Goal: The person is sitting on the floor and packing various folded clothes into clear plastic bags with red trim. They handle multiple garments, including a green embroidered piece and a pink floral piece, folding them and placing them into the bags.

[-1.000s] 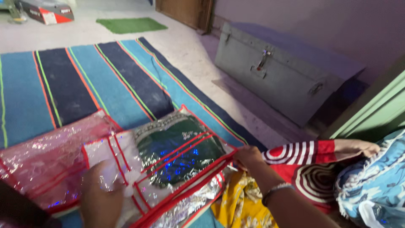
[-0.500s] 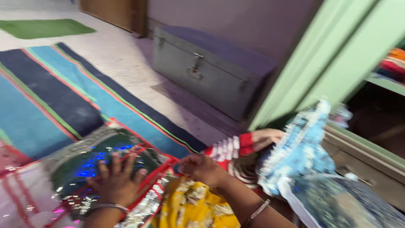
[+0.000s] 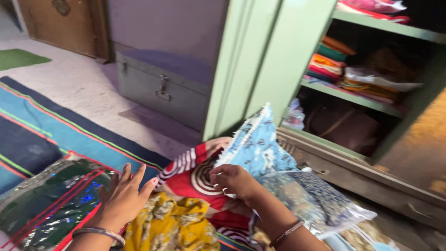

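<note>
My right hand (image 3: 234, 180) has left the red-trimmed clear garment bag (image 3: 51, 200) and now pinches the blue printed cloth (image 3: 258, 146) just right of it, toward the green cupboard (image 3: 274, 60), while my left hand (image 3: 123, 197) lies spread flat on the bag's near edge.

A home – clothes cupboard (image 3: 288, 56), striped rug (image 3: 42, 130), metal trunk (image 3: 160, 88)

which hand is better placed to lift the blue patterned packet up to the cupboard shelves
Right. The right hand already touches the blue patterned packet, on the open cupboard side. The left hand lies flat on the clear green packet.
</note>
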